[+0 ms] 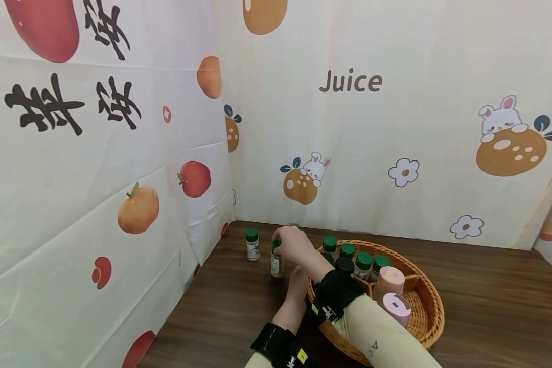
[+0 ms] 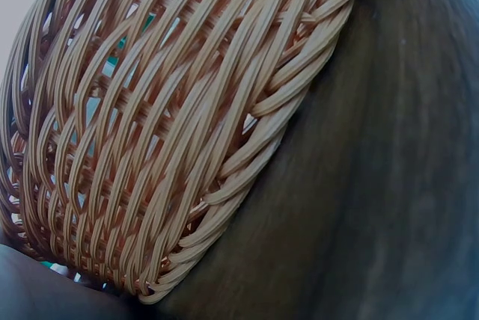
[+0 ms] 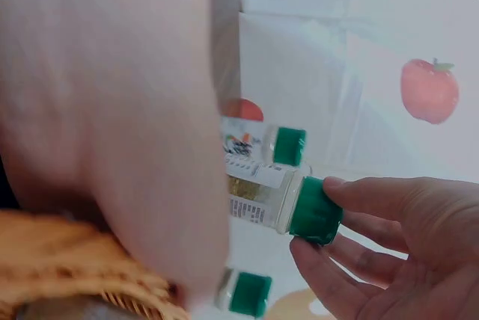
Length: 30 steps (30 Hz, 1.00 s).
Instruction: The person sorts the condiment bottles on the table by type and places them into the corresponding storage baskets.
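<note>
There it was, the pinched jar [image 1: 277, 267], upright over the dark surface [image 1: 239, 306] just left of the basket [image 1: 434, 312]! Its green cap sat between the fingers [image 3: 367, 194] of the right hand [image 1: 296, 245], spread only as narrow as the cap, pressing it from opposite sides. From the head, those fingers covered much of the cap; from the right wrist, the jar's lower end vanished behind blurred skin, so whether its base touched the surface was impossible to call.

Close by, a second jar [image 1: 253, 246] stood upright, farther left. Another green cap [image 3: 250, 293] showed in the right wrist view, its body mostly cut off by the left hand [image 1: 297, 286].

And the left fingers? Hidden beneath the right wrist, no telling how they were set; the left wrist camera caught mostly wicker and a corner of skin. Inside the basket, green-capped jars [image 1: 363, 261] crowded around black lids [image 1: 345, 265], with pink-lidded containers [image 1: 391, 280] nearer the person.
</note>
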Each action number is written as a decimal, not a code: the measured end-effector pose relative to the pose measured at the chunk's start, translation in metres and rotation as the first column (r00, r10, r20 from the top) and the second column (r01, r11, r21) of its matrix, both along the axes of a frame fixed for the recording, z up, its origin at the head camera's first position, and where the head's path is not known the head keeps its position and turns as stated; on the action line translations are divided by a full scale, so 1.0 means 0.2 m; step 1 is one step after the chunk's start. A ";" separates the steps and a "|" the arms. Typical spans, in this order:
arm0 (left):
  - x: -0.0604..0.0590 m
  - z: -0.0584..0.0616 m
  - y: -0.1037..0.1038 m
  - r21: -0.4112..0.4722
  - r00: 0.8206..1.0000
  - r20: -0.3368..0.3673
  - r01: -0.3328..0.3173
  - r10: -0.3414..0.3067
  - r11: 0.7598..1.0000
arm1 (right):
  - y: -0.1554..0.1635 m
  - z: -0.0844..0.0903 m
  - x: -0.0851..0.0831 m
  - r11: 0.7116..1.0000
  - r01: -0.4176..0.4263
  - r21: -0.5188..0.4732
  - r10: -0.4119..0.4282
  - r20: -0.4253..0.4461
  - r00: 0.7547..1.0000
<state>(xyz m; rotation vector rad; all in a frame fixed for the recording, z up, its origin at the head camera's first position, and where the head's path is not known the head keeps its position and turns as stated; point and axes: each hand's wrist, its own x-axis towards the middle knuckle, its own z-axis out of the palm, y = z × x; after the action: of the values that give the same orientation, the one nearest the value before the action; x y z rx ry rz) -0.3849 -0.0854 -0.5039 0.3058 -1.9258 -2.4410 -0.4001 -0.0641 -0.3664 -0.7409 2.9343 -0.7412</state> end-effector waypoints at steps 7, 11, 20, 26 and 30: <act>0.07 0.09 0.03 -0.050 0.999 -0.049 0.013 -0.015 0.999 | 0.11 0.11 -0.01 0.998 0.032 -0.049 -0.033 -0.038 0.999; 0.08 0.10 0.01 -0.041 0.998 -0.037 0.058 -0.060 0.997 | 0.17 0.16 -0.02 0.995 0.061 -0.078 -0.062 -0.014 0.998; 0.08 0.08 -0.02 -0.050 0.993 -0.071 0.093 -0.096 0.994 | 0.35 0.31 -0.05 0.980 0.130 -0.150 -0.136 -0.033 0.990; 0.08 0.07 -0.01 -0.074 0.994 -0.053 0.094 -0.098 0.993 | 0.50 0.37 -0.06 0.964 0.192 -0.185 -0.206 -0.064 0.976; 0.08 0.08 0.00 -0.068 0.995 -0.054 0.081 -0.084 0.994 | 0.60 0.37 -0.07 0.955 0.217 -0.202 -0.236 -0.074 0.969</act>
<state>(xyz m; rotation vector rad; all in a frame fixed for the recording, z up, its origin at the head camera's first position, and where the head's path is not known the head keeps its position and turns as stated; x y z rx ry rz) -0.3682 -0.0853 -0.4881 0.1566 -2.0296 -2.4005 -0.4135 0.0565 -0.2918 -0.4637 3.1041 -1.0487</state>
